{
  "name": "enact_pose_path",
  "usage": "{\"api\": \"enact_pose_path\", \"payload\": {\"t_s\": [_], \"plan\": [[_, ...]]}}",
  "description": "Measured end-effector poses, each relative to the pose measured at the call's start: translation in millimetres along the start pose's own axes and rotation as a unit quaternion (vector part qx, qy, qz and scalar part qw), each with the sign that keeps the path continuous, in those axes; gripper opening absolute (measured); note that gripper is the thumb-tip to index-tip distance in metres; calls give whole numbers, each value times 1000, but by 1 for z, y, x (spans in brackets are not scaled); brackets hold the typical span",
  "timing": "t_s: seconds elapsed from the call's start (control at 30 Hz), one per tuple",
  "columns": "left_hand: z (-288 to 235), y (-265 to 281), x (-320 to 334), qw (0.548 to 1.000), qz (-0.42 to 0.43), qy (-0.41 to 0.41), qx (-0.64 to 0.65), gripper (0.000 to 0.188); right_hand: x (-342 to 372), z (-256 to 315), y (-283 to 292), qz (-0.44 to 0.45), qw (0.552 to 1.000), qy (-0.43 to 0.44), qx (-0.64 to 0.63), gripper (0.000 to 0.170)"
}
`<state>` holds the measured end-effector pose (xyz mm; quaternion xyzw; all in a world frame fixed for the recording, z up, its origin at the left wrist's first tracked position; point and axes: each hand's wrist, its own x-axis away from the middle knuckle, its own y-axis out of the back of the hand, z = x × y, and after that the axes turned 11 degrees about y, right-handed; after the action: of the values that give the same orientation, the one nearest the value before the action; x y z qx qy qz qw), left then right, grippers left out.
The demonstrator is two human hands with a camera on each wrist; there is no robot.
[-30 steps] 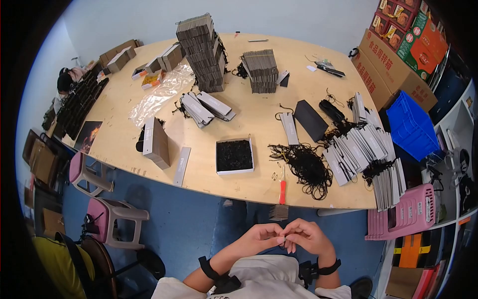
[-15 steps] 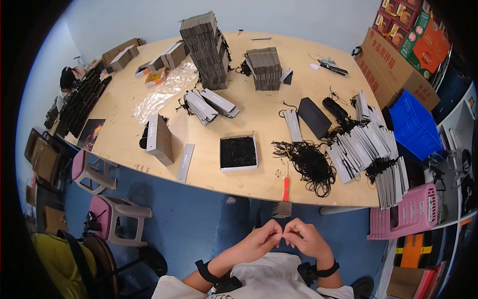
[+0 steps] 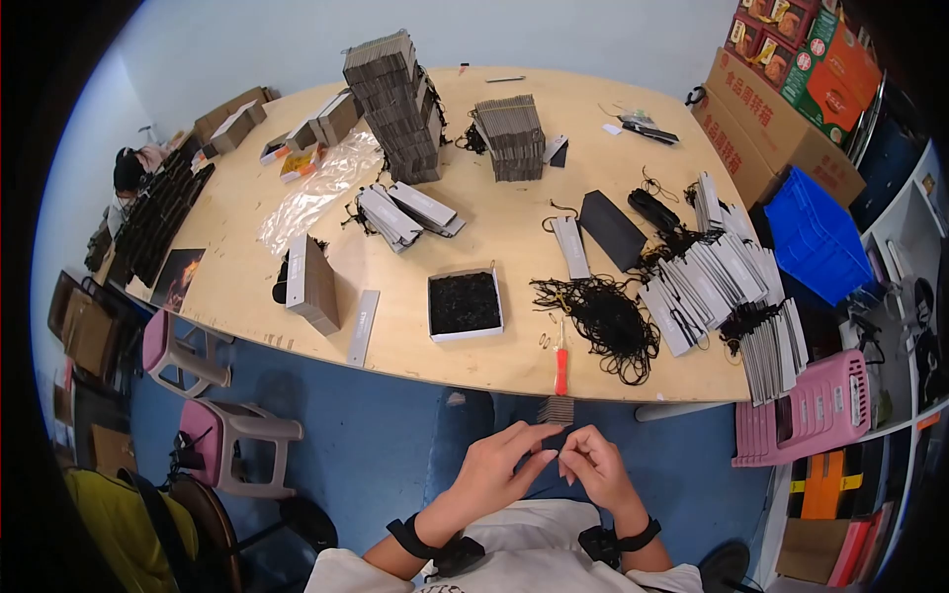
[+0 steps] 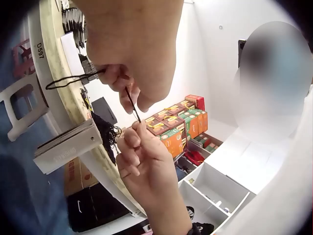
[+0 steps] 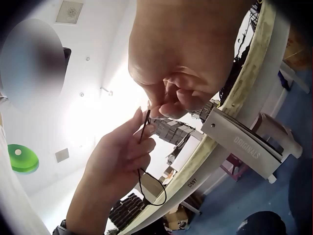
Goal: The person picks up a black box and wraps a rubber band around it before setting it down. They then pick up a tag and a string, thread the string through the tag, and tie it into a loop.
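Note:
In front of my body, just off the table's near edge, both hands work on a thin black cord. My left hand holds it, with a loop dangling from the fingers and the index finger stretched forward in the head view. My right hand pinches the cord's other end between thumb and fingertips. A short taut length spans the gap between the hands in the left wrist view. Just beyond them, a small stack of grey tags printed "ORIGINALS" juts out from the table edge.
On the table are a white box of black bits, a red-handled tool, a heap of black cords, and fanned grey tags. Tall tag stacks stand behind. A blue crate sits at the right.
My hands have drawn slightly apart from nearly touching fingertips. The left hand has shifted up and left, its index finger straighter; the cord stays between them.

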<state>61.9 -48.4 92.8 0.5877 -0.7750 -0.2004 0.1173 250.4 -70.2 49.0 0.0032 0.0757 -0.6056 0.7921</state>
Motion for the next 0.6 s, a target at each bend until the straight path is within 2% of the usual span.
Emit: {"api": "enact_pose_path", "payload": {"t_s": [0.13, 0.33, 0.47, 0.6], "plan": [[7, -4, 3, 997, -22, 55, 52, 16, -1, 2, -1, -11, 1000, -6, 23, 8], [14, 1, 0, 999, -5, -38, -9, 9, -3, 4, -2, -9, 1000, -1, 27, 8], [13, -1, -1, 999, -8, -34, -9, 9, -4, 4, -3, -11, 1000, 1, 24, 9], [17, -4, 2, 1000, 5, 5, 26, 13, -5, 2, -3, -22, 1000, -3, 4, 10]]}}
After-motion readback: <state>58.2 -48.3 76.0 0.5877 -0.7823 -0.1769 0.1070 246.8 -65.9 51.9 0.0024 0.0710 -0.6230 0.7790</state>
